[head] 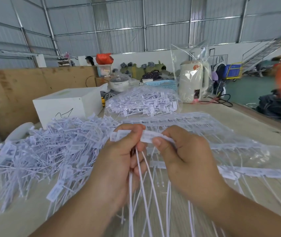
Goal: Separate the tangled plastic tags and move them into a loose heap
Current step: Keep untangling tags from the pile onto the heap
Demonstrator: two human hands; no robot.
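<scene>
While both hands pinch the same strip of joined tags point(151, 135) above the table point(249, 120), I judge the step to be snapping one tag free. My left hand point(124, 161) curls round the flat heads with the tails hanging between its fingers; my right hand point(186, 161) nips the next head between thumb and forefinger. I would bend sharply at the joint, not pull, so the tails do not snag the uncut strips point(196, 122) lying beneath. The freed tag should then go left, onto the loose heap point(50, 151).
</scene>
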